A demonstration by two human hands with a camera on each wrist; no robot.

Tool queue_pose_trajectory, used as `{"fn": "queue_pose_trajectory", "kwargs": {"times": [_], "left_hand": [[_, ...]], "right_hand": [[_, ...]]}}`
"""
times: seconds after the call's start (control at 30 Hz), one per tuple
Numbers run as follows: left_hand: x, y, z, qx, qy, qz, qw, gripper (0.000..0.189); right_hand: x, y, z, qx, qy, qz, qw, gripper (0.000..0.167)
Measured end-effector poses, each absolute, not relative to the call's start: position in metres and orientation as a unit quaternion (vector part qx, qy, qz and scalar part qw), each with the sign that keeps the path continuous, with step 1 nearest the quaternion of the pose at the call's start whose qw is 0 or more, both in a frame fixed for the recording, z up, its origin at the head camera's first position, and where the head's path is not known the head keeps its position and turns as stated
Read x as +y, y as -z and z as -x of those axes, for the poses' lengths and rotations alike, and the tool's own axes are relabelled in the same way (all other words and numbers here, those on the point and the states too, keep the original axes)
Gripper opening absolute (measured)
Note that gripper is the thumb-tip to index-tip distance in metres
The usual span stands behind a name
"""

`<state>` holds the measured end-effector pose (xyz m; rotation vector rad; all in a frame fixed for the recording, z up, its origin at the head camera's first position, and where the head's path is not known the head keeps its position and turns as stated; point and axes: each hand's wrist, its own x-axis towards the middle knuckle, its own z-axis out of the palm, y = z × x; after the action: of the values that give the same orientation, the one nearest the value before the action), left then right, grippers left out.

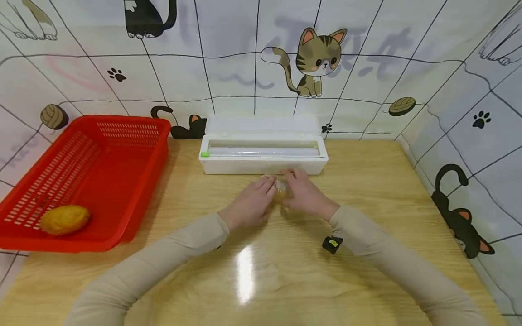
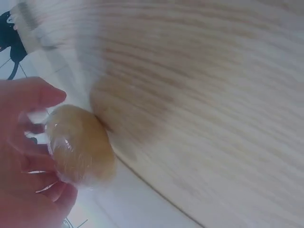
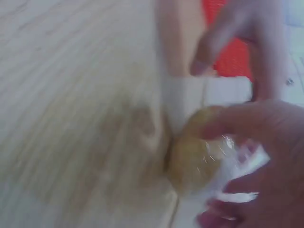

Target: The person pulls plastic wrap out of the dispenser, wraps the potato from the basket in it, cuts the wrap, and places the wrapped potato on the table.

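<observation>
A yellow oval fruit, mango-like and wrapped in clear cling film [image 1: 281, 189], stands between both hands above the wooden table, just in front of a white cling film box [image 1: 261, 165]. My left hand [image 1: 253, 202] holds it from the left with curled fingers. From the other side my right hand [image 1: 305, 194] grips it, its thumb lying across the film in the right wrist view. Shiny creases of film show on the wrapped fruit [image 2: 80, 147] in the left wrist view. Inside the box, its lid raised, lies a roll of film [image 1: 263, 151].
At the left stands a red plastic basket [image 1: 140, 199] holding another yellow fruit [image 1: 65, 220]. A small green piece [image 1: 205, 154] sits on the box's left front edge. Cat-patterned walls border the wooden table [image 1: 293, 285] at the back and right.
</observation>
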<state>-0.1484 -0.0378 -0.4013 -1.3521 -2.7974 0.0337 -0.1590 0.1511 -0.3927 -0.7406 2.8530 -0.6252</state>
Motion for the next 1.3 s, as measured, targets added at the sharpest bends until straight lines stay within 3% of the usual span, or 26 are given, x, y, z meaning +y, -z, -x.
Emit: {"fn": "queue_pose_trajectory", "kwargs": {"times": [0.13, 0.27, 0.4, 0.57, 0.67, 0.93, 1.17, 1.3], "left_hand": [[-0.039, 0.4, 0.152, -0.904, 0.083, 0.418, -0.015, 0.072], [-0.044, 0.402, 0.157, -0.91, 0.228, 0.346, -0.012, 0.067], [-0.045, 0.407, 0.162, -0.929, 0.169, 0.327, -0.026, 0.078], [-0.037, 0.414, 0.167, -0.935, 0.045, 0.347, -0.058, 0.09], [-0.031, 0.416, 0.17, -0.937, 0.021, 0.345, -0.045, 0.09], [-0.02, 0.414, 0.174, -0.941, 0.045, 0.332, -0.046, 0.088], [-0.014, 0.414, 0.17, -0.944, -0.022, 0.328, 0.036, 0.072], [-0.011, 0.416, 0.17, -0.94, -0.051, 0.333, 0.058, 0.063]], "right_hand": [[0.144, 0.411, 0.161, 0.951, 0.133, 0.272, 0.066, 0.091], [0.132, 0.424, 0.163, 0.95, 0.124, 0.287, -0.006, 0.08], [0.125, 0.424, 0.165, 0.947, 0.088, 0.304, -0.051, 0.078], [0.121, 0.415, 0.168, 0.952, 0.062, 0.298, -0.02, 0.078], [0.12, 0.408, 0.172, 0.958, 0.069, 0.278, 0.015, 0.08], [0.122, 0.409, 0.176, 0.955, 0.133, 0.261, 0.053, 0.077], [0.132, 0.403, 0.183, 0.93, 0.249, 0.227, 0.145, 0.084], [0.129, 0.409, 0.18, 0.944, 0.198, 0.245, 0.096, 0.076]]}}
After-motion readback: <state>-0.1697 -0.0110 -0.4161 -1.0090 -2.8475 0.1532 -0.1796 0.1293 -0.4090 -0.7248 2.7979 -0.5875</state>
